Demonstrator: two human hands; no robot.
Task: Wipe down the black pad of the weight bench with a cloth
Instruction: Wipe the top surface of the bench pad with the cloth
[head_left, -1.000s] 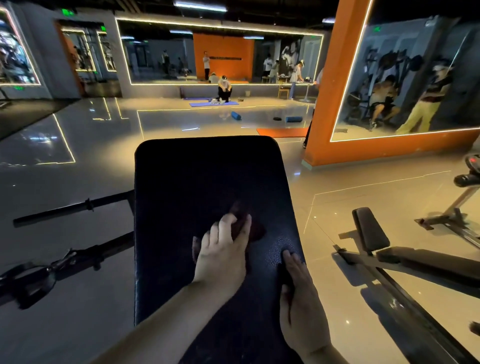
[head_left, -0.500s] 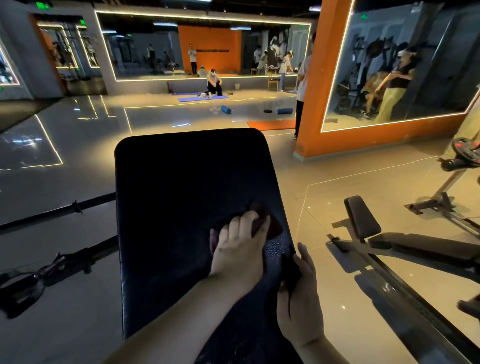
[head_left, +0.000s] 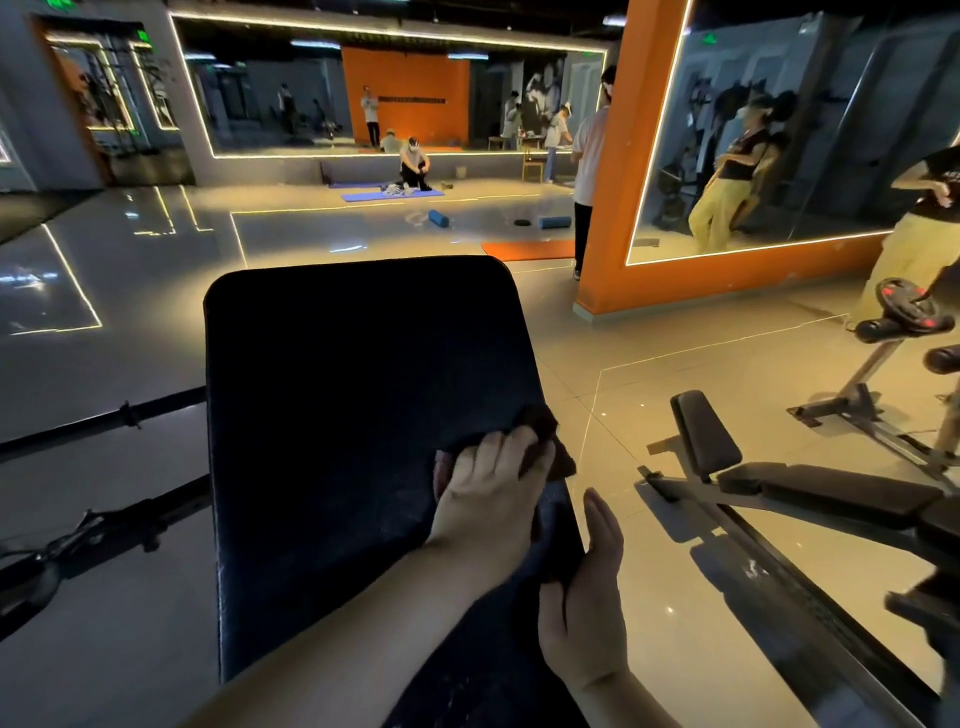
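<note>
Head view, weight bench from above. The left hand (head_left: 488, 499) presses a dark brown cloth (head_left: 545, 431) against the black pad (head_left: 337, 415) at its right edge, about midway along. The fingers are bent down over the bunched fabric and grip it. One corner of the cloth hangs past the edge. The right hand (head_left: 587, 608) lies against the same edge, nearer the camera, with fingers straight and holding nothing; it seems to steady the pad.

Risks, as judged from this position:
- The overhanging corner may let the cloth slide off the right edge if the stroke carries further outward.
- Bunched fabric covers only a narrow strip, so streaks or missed bands are likely unless it is spread flat.
- The right hand sits close to the wiping path, and a stroke toward the camera could run into it.
- The far end and left side of the pad lie well apart from the cloth and would need a long reach.

Surface and room: the pad is matte and finely textured, with faint pale scuffs near its left edge. Around it lies a glossy tiled floor (head_left: 649, 338), with a barbell (head_left: 104, 415) to the left and a second bench (head_left: 831, 493) to the right. Beyond stand an orange pillar (head_left: 608, 208) and lit mirrors, with several people in the distance.
</note>
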